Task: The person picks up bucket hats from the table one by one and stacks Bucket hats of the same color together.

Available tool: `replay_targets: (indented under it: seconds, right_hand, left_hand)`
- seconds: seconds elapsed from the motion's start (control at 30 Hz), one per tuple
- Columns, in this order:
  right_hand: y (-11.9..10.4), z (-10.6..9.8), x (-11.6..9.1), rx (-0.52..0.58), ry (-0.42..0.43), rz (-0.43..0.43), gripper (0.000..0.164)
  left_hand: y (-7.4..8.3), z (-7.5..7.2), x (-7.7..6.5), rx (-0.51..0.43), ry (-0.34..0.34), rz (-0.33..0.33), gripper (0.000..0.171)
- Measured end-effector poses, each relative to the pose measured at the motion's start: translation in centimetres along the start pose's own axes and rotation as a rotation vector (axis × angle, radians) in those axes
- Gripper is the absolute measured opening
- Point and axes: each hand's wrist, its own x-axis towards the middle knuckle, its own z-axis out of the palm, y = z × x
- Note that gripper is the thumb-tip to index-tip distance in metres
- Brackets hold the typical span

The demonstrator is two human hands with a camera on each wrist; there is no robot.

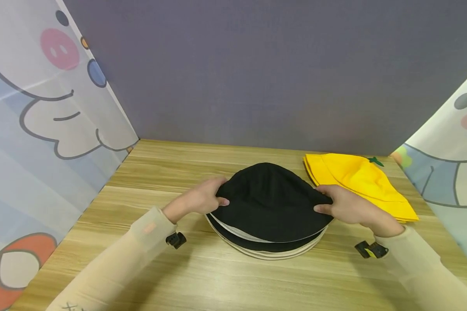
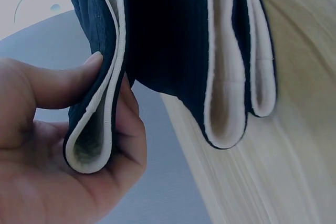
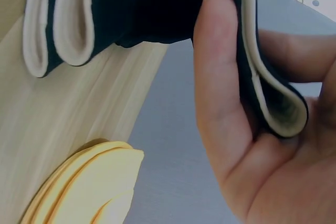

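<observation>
A black bucket hat (image 1: pixel 272 203) with a cream lining, folded flat, is held between both hands. My left hand (image 1: pixel 202 198) pinches its left brim end, thumb on the near face and fingers behind, as the left wrist view shows. At the opposite end my right hand (image 1: pixel 344 206) grips the brim the same way. Beneath it on the table lie two more folded black hats, one with its pale rim (image 2: pixel 227 108) nearest the held hat and another (image 2: pixel 263 72) lower. In both wrist views a gap separates the held hat from those below.
Folded yellow hats (image 1: pixel 358 183) with a green leaf on top lie stacked at the back right of the wooden table (image 1: pixel 140 181). A grey wall (image 1: pixel 233 77) rises behind. Cartoon-printed curtains (image 1: pixel 35 129) hang on both sides.
</observation>
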Motion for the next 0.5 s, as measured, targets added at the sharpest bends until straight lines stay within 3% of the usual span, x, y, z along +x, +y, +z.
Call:
replay_targets:
  seconds: [0.1,0.2,0.37,0.5]
  right_hand:
    - [0.4,0.4,-0.1,0.034,-0.041,0.002,0.045]
    - [0.6,0.8,-0.1,0.104,-0.088,0.003,0.036]
    - [0.7,1.4,-0.2,0.216,-0.129,0.038,0.037]
    - [1.1,2.4,0.1,0.228,-0.128,0.084,0.042]
  left_hand:
    - [0.0,0.2,-0.2,-0.004,-0.012,0.018,0.032]
    - [0.0,0.5,-0.4,-0.020,-0.028,0.027,0.037]
    - [-0.3,1.1,-0.6,-0.056,-0.071,0.001,0.042]
    - [-0.5,1.9,-0.5,0.005,-0.074,-0.023,0.038]
